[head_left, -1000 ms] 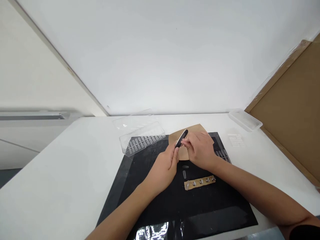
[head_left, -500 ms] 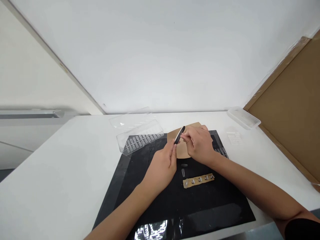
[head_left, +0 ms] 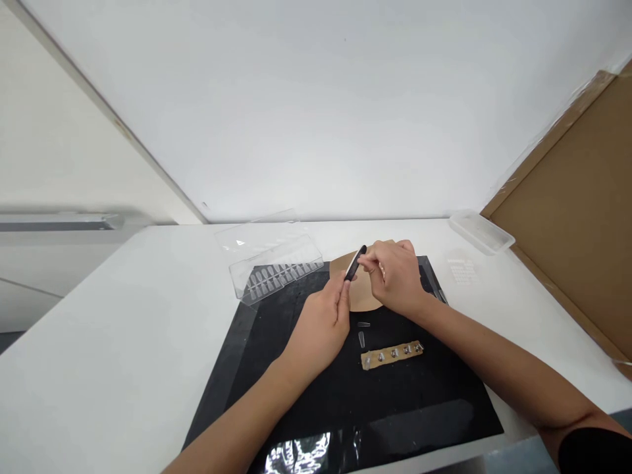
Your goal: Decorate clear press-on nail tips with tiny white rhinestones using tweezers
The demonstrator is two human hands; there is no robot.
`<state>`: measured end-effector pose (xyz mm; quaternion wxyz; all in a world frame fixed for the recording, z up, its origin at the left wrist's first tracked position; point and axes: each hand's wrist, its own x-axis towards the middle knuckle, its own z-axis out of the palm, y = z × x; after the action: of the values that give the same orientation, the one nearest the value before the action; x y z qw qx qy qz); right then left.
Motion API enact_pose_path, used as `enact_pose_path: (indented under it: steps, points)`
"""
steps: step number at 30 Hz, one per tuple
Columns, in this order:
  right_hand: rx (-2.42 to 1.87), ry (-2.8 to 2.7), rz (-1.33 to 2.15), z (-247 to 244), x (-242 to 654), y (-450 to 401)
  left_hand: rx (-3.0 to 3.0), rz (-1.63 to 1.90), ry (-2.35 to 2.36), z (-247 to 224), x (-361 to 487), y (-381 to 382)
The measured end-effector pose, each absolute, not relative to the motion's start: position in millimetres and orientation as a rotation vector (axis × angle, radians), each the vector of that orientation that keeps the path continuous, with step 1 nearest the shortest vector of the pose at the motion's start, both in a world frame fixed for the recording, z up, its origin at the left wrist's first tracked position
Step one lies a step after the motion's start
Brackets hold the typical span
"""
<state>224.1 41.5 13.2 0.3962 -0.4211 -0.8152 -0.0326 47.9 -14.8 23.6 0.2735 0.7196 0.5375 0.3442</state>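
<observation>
Place: craft workstation; wider premises indeterminable.
Table (head_left: 123, 342): white, against a white wall (head_left: 340, 112).
Mat (head_left: 405, 392): black, covers the work area.
Clear box (head_left: 271, 255): holds rows of nail tips (head_left: 270, 271).
Cardboard panel (head_left: 573, 217): stands along the right edge.

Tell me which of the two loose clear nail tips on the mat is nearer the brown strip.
The lower tip, running up the picture above the brown strip; the upper tip lies crosswise, nearer the brown sheet.
</observation>
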Motion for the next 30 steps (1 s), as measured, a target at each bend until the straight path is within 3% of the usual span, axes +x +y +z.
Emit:
enact_pose_path:
  steps: [30]
  points:
    - [-1.042, -2.122, -0.173, 24, 226, 37, 2.010, 0.907, 1.430, 25, 45, -17]
